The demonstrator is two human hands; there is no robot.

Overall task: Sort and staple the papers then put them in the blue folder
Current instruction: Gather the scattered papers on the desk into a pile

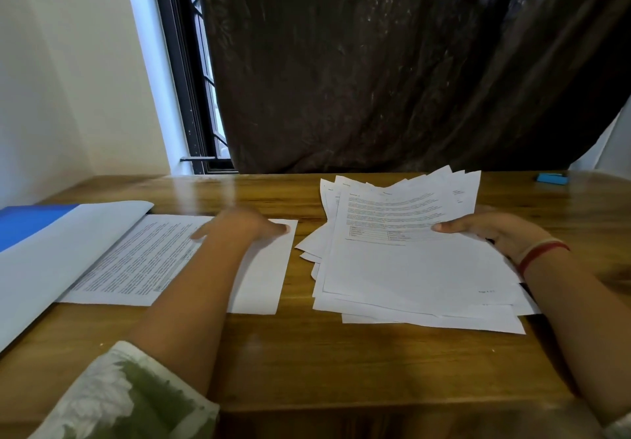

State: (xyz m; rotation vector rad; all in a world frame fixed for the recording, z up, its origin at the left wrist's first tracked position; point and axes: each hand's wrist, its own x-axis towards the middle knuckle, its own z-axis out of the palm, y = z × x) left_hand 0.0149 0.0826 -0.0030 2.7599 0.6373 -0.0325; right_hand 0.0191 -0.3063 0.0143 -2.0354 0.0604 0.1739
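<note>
**A:** Which step is in hand?

**B:** Sorting, I'd judge. The right hand (pixel 491 230) grips the loose stack of papers (pixel 409 268) at three o'clock on the bench (pixel 307 363). Its thumb lies on the top sheet and the fingers are tucked beneath, so the far edge is lifted and fanned.

**A:** And the left hand?

**B:** The left hand (pixel 246 228) is over the printed page (pixel 143 261) near ten o'clock. It is blurred, but the fingers look stretched out and hold nothing. I can't tell whether they press the page or hover above it.

**A:** Where's the blue folder?

**B:** The blue folder (pixel 30 223) is at nine o'clock, lying open, with its pale inner flap overlapping the left edge of the printed page. Nothing looks stapled.

**A:** Is there a stapler?

**B:** There is a small blue object (pixel 551 178) at the far corner, about one o'clock, well apart from both hands. It may be the stapler, but it's too small to say.

**A:** What does the next move call for?

**B:** Probably peeling one sheet off the fan without dragging the sheets under it, then carrying it across to the sorted side. The stack is ragged, so it needs squaring before any stapling.
</note>
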